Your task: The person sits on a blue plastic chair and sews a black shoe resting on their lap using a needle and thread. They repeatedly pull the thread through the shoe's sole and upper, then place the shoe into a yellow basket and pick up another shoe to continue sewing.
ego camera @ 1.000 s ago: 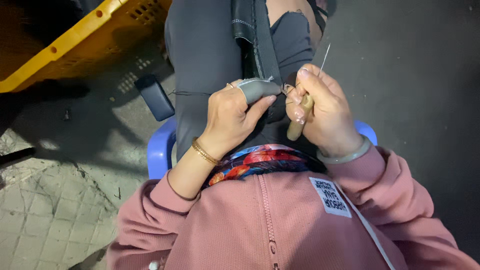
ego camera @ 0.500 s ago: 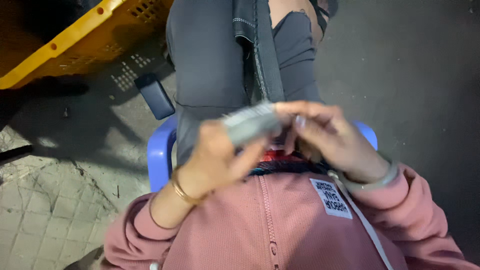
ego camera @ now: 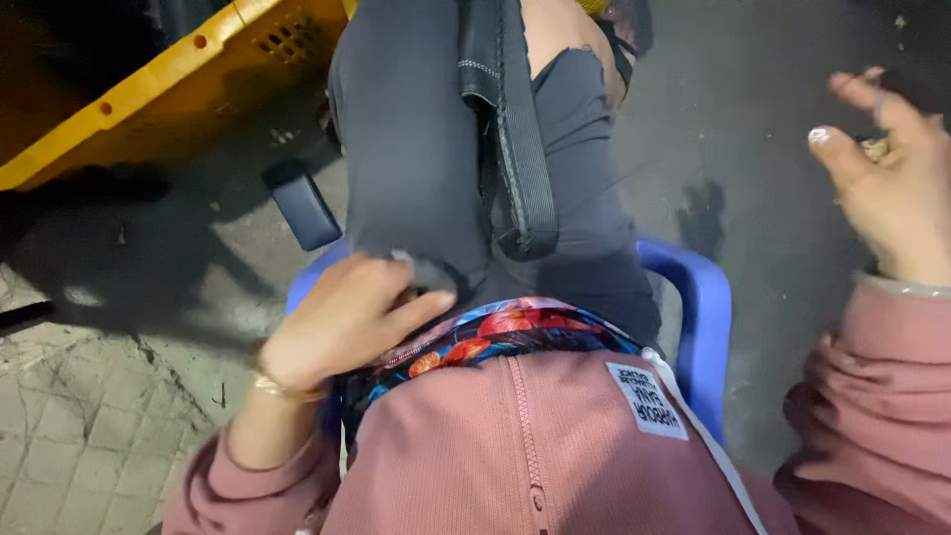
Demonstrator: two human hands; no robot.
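Observation:
My left hand (ego camera: 342,322) rests on my lap, its fingers closed on a small grey piece of material (ego camera: 428,272) pressed against my dark trousers. My right hand (ego camera: 887,193) is raised far out to the right, away from the lap, with thumb and forefinger stretched out. A tan bit of the wooden-handled awl (ego camera: 876,149) shows in its palm. A faint thread seems to run from the lap toward that hand. A dark stitched strap (ego camera: 515,149) lies along my thigh.
I sit on a blue plastic stool (ego camera: 698,307). A yellow crate (ego camera: 168,94) stands at the upper left, and a black rectangular object (ego camera: 302,206) lies on the ground beside my leg. Paved tiles show at the lower left.
Both hands were together over the grey piece. Now my right hand has swung out to the upper right, and my left hand has dropped to the lap with the grey piece.

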